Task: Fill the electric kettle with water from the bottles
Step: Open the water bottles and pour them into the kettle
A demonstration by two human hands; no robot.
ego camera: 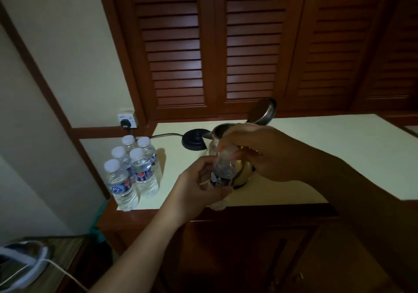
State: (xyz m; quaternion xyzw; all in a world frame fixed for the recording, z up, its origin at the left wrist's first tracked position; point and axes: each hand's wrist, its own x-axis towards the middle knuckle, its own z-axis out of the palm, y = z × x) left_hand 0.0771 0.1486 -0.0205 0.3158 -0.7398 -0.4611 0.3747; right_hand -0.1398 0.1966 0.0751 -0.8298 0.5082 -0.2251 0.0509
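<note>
Left hand [199,180] grips the clear plastic water bottle [222,170] low, right hand [255,150] fingers clasp its top, probably uncapping, beside the lid-open steel electric kettle [243,175] on the cream bench [316,157].

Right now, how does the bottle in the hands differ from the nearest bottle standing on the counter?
The held bottle is gripped low by the left hand and at its top by the right hand; the nearest standing bottle is untouched. The held bottle's top is hidden; the standing one's white cap shows. Both are clear with dark labels.
</note>
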